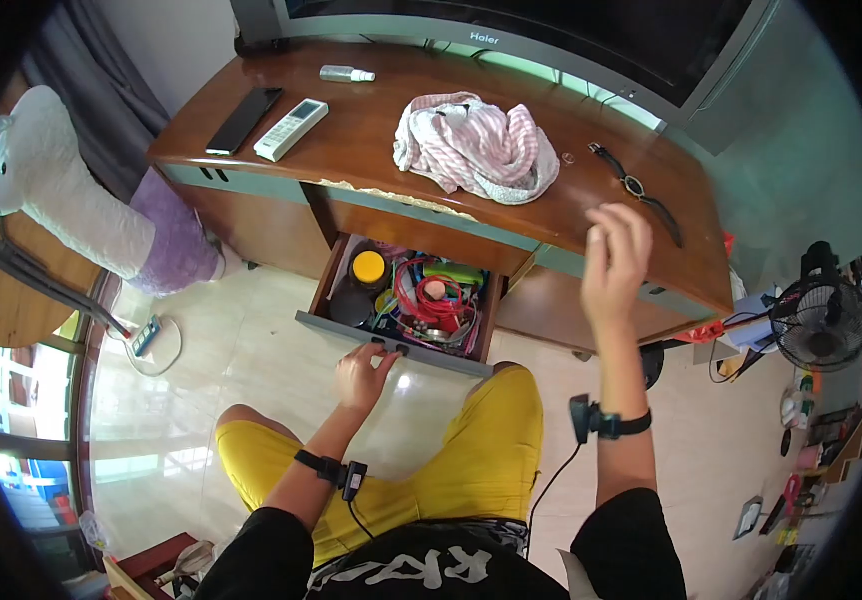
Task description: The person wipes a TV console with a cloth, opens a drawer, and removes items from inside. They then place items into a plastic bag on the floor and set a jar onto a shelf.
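My left hand [361, 374] is closed on the handle [388, 347] at the front of an open drawer [351, 331]. Inside the drawer lie a yellow-lidded jar [369, 267], red cord loops [421, 292] and several small mixed items. My right hand [616, 255] is raised by the front edge of the wooden cabinet [351, 130], its fingers loosely extended with nothing visible in them. Just beyond those fingers, a black-strapped wristwatch [634, 187] lies on the cabinet top. Left of it sits a crumpled pink-and-white striped cloth [476, 148].
A Haier television [551, 40] stands at the back. On the cabinet top are a white remote control [291, 130], a black phone-like slab [244, 121] and a clear small bottle [347, 74]. A plush toy [91, 190] stands at left, a black fan [819, 320] at right.
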Demonstrator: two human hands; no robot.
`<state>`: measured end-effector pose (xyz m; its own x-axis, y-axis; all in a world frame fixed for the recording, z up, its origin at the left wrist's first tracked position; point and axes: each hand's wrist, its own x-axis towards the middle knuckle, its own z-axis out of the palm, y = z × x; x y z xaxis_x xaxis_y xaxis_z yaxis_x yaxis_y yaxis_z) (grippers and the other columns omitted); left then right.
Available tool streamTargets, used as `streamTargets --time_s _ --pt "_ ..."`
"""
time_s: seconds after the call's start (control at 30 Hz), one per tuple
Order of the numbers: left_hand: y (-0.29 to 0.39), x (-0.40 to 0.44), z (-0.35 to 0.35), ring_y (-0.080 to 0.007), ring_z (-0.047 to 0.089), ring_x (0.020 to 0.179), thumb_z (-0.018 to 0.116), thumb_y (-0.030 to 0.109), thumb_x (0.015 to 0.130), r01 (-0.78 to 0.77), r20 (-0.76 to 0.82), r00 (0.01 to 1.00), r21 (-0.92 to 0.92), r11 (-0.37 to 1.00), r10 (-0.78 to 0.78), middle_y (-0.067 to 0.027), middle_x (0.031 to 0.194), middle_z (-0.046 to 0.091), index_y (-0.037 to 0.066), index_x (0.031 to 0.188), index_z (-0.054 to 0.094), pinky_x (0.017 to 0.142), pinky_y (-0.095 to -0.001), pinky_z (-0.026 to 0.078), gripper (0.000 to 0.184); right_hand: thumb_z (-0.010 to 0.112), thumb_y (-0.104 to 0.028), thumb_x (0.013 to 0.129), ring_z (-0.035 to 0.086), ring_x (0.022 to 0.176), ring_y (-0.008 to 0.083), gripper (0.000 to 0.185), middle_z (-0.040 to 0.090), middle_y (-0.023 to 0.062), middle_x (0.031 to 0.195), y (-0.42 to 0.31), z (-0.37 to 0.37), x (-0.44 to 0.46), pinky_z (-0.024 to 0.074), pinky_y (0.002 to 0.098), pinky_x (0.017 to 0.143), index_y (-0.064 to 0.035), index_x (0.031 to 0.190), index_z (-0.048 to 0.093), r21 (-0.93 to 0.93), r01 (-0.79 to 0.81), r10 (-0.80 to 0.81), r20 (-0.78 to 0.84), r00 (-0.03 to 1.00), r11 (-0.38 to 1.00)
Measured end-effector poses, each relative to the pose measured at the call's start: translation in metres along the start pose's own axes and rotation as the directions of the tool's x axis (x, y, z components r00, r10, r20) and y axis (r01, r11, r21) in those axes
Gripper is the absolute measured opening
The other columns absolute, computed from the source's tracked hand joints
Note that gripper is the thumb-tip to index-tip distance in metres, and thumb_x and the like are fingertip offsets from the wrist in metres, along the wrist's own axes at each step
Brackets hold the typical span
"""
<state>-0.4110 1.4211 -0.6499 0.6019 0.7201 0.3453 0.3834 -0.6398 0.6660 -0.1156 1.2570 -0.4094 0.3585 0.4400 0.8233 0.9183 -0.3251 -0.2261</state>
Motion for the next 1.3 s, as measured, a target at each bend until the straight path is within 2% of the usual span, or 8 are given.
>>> streamTargets --time_s 0.13,0.27,0.47,0.53,0.73,0.83,1.07,1.3 --pt "0.002 0.036 0.023 -0.0357 0.068 0.079 0.079 0.028 0.080 0.087 0.054 0.995 -0.044 0.995 -0.085 -0.0113 0.083 0.072 0.003 0.086 0.067 0.070 -0.0457 0.052 0.028 0.059 -0.019 0.094 0.061 0.105 0.0332 0.021 0.065 0.0126 0.112 0.059 0.006 0.002 0.0485 0.0430 0.090 -0.0068 0.110 0.065 -0.195 -0.142 0.149 0.022 0.989 0.970" --pt "0.002 0.072 0.042 -0.0352 0.069 0.081 0.078 0.021 0.080 0.064 0.069 0.996 -0.044 0.997 -0.061 -0.0155 0.086 0.073 0.000 0.089 0.068 0.072 -0.0441 0.054 0.024 0.060 -0.020 0.092 0.063 0.101 0.0327 0.020 0.067 0.0119 0.106 0.052 0.012 0.001 0.0519 0.0402 0.085 -0.0052 0.105 0.063 -0.247 -0.017 0.028 0.042 0.999 0.969" --pt "-0.012 0.107 0.068 -0.0368 0.069 0.092 0.071 0.018 0.079 -0.059 0.135 0.989 -0.046 0.997 0.065 -0.0151 0.103 0.072 0.002 0.119 0.064 0.085 -0.0455 0.054 0.043 0.062 -0.019 0.089 0.064 0.097 0.0305 0.015 0.066 0.0110 0.106 0.056 0.012 0.002 0.0529 0.0403 0.079 -0.0061 0.097 0.062 -0.283 -0.008 0.024 0.056 0.998 0.959" --pt "-0.008 0.118 0.072 -0.0351 0.070 0.093 0.072 0.027 0.080 0.006 0.195 0.981 0.026 1.000 -0.011 -0.0133 0.102 0.073 0.004 0.125 0.062 0.084 -0.0455 0.055 0.052 0.062 -0.020 0.088 0.064 0.097 0.0305 0.016 0.066 0.0111 0.107 0.058 0.012 0.001 0.0530 0.0403 0.078 -0.0059 0.097 0.062 -0.295 -0.019 0.039 0.061 0.997 0.955" --pt "0.010 0.133 0.075 -0.0323 0.071 0.091 0.072 0.044 0.082 0.128 0.186 0.973 0.047 0.991 -0.135 -0.0096 0.097 0.075 0.005 0.122 0.067 0.080 -0.0455 0.056 0.056 0.063 -0.020 0.088 0.063 0.094 0.0293 0.017 0.065 0.0108 0.105 0.056 0.011 0.002 0.0529 0.0396 0.076 -0.0057 0.097 0.062 -0.309 0.000 0.020 0.062 0.998 0.951" --pt "0.006 0.131 0.072 -0.0324 0.071 0.087 0.071 0.046 0.083 0.067 0.180 0.980 0.109 0.992 -0.086 -0.0101 0.097 0.075 0.005 0.118 0.069 0.077 -0.0457 0.056 0.054 0.063 -0.021 0.088 0.063 0.093 0.0291 0.018 0.064 0.0105 0.104 0.056 0.011 0.002 0.0527 0.0395 0.075 -0.0059 0.097 0.062 -0.313 0.019 -0.008 0.035 0.999 0.950" --pt "-0.006 0.101 0.054 -0.0334 0.070 0.080 0.072 0.041 0.084 -0.007 0.158 0.987 0.029 1.000 0.003 -0.0144 0.090 0.073 0.001 0.116 0.069 0.072 -0.0427 0.056 0.051 0.063 -0.022 0.088 0.063 0.092 0.0288 0.018 0.065 0.0103 0.103 0.057 0.012 0.000 0.0528 0.0390 0.075 -0.0061 0.097 0.062 -0.320 0.017 -0.004 0.040 0.999 0.947" --pt "-0.001 0.058 0.007 -0.0292 0.072 0.076 0.074 0.034 0.084 -0.106 0.278 0.956 0.043 0.993 0.090 -0.0148 0.085 0.072 -0.001 0.105 0.069 0.069 -0.0399 0.057 0.041 0.063 -0.022 0.089 0.064 0.095 0.0289 0.018 0.066 0.0098 0.104 0.057 0.013 -0.001 0.0531 0.0391 0.077 -0.0064 0.098 0.063 -0.322 0.007 0.008 0.044 0.999 0.947"
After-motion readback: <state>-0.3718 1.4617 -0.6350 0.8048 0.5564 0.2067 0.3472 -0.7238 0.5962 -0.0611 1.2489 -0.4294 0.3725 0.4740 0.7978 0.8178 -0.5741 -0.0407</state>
